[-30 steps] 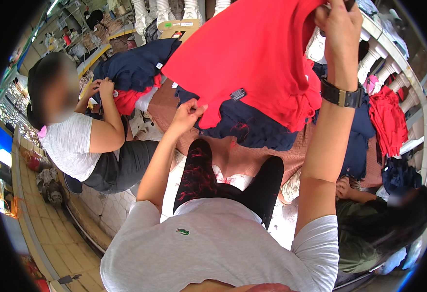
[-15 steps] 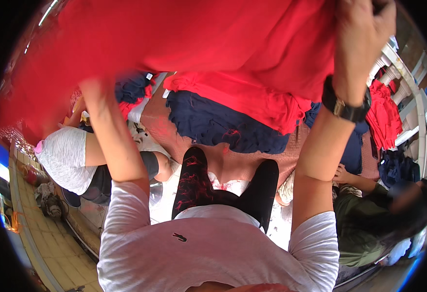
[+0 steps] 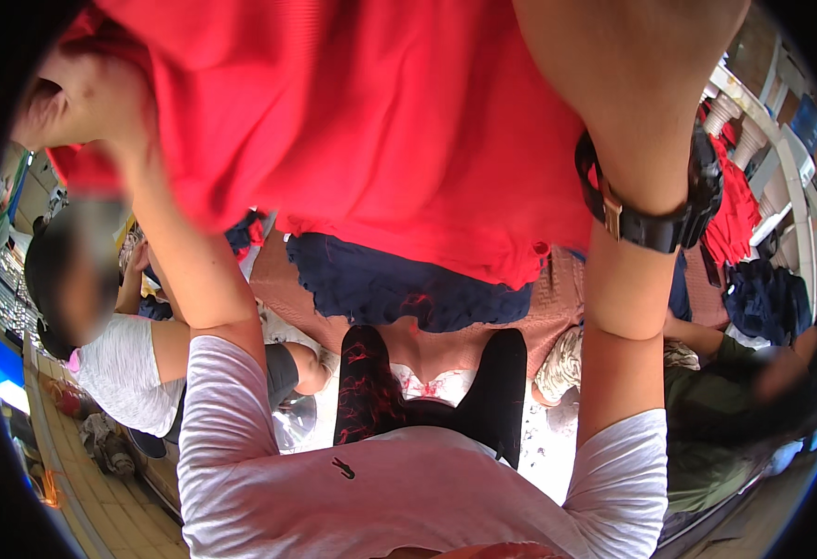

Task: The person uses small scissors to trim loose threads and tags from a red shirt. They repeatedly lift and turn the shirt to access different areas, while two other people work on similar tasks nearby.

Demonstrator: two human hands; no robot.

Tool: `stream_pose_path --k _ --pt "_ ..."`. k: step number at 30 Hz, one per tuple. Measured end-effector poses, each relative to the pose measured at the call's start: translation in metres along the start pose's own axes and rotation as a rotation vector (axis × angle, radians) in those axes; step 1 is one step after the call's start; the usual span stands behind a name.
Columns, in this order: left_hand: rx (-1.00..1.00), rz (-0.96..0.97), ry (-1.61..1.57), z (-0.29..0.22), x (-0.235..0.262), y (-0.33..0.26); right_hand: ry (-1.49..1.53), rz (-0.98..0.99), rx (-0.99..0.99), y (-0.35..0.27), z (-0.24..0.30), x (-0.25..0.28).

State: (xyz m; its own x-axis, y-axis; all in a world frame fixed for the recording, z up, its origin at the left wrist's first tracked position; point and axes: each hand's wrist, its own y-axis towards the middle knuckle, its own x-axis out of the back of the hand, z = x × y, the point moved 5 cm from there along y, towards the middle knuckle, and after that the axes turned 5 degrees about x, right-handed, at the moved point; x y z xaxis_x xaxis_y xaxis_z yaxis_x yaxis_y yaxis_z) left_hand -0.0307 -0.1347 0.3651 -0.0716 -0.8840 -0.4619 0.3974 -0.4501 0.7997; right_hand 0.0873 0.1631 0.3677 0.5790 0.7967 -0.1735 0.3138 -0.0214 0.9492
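Observation:
A large piece of red fabric (image 3: 353, 112) is held up in front of me, stretched between my raised hands. My left hand (image 3: 92, 102) has its fingers curled round the fabric's left edge. At the right edge is my right hand (image 3: 627, 65), with a black watch (image 3: 651, 200) on its wrist. The right fingertips are out of sight, but the fabric hangs from that hand. Below, more red cloth (image 3: 446, 252) lies over a stack of dark navy cloth (image 3: 399, 289) with a frayed edge. The raised fabric hides the far part of the stack.
The stack rests on a brown textured cover (image 3: 283, 284). One person in a grey shirt (image 3: 134, 368) sits close on my left, another in dark green (image 3: 707, 419) on my right. Red garments (image 3: 735, 214) and navy garments (image 3: 767, 303) lie by a pale railing (image 3: 804, 200).
My left hand has moved further left and up, coming out from behind the fabric. My right hand has come closer to the camera. The raised fabric has swung and spread between them.

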Motion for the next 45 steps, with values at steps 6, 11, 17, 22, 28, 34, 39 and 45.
stream_pose_path --k 6,11,17,22,28,34,39,45 --pt "0.431 0.259 -0.122 0.074 -0.036 -0.058 -0.011 0.078 -0.073 0.000 -0.007 -0.024" --pt "0.785 0.546 -0.246 0.132 -0.071 -0.179 -0.488 0.372 -0.245 -0.106 -0.097 -0.025" --pt "0.420 1.165 0.359 0.088 -0.076 -0.288 -0.687 0.462 -0.627 -0.186 -0.081 0.100" --pt "0.292 1.175 -0.125 -0.213 -0.058 -0.309 -0.903 0.352 -0.947 -0.282 0.035 0.164" --pt "0.788 1.028 -0.210 -0.261 -0.055 -0.355 -0.560 0.404 -1.323 -0.320 0.085 0.177" --pt "1.624 0.554 -0.498 -0.221 -0.029 -0.337 -0.136 0.367 -1.185 -0.262 0.101 0.107" --pt "1.834 0.598 -0.573 -0.184 -0.009 -0.336 -0.187 0.363 -1.178 -0.273 0.096 0.073" --pt "1.869 0.626 -0.584 -0.177 -0.018 -0.333 -0.196 0.268 -1.157 -0.289 0.088 0.068"
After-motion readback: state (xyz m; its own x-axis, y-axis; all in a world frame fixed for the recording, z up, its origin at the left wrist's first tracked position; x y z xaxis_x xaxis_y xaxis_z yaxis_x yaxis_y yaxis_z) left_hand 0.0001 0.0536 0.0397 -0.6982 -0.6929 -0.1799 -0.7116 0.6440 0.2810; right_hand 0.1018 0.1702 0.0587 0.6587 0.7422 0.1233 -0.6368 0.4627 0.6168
